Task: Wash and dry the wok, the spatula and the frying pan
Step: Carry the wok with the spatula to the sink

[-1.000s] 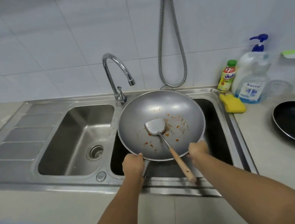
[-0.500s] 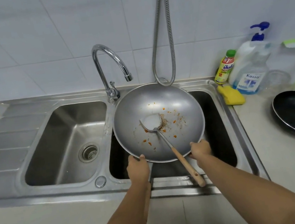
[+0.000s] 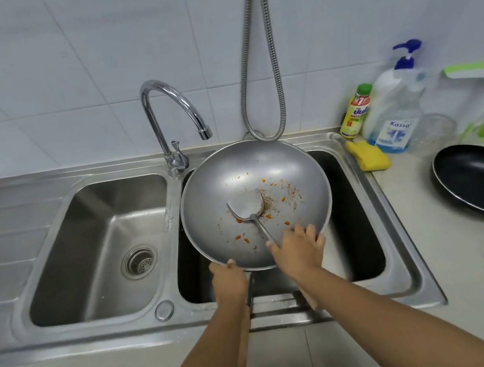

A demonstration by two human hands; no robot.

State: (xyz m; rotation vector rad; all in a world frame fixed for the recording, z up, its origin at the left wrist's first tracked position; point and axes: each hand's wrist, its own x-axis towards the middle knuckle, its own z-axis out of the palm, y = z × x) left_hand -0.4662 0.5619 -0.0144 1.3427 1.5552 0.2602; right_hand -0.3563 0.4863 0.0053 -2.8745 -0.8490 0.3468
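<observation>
Wok point(image 3: 252, 178) is being held over right sink basin point(image 3: 356, 215), left hand point(image 3: 230, 281) grip closed on near rim. Spatula point(image 3: 246, 206) handle is being covered by right hand point(image 3: 298, 252), grip closure cannot be told; wok should be kept level.

The basin point(image 3: 357, 228) under the left hand point(image 3: 230, 283) and right hand point(image 3: 298, 252) is covered by the wok point(image 3: 264, 170). Left of them a second basin point(image 3: 96, 239) is left open; beyond, passage is narrowed by tap point(image 3: 172, 108) and hose point(image 3: 260, 68).

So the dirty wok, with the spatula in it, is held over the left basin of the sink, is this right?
Not quite. The head view shows the wok, with the spatula in it, held over the right basin, not the left.
</observation>
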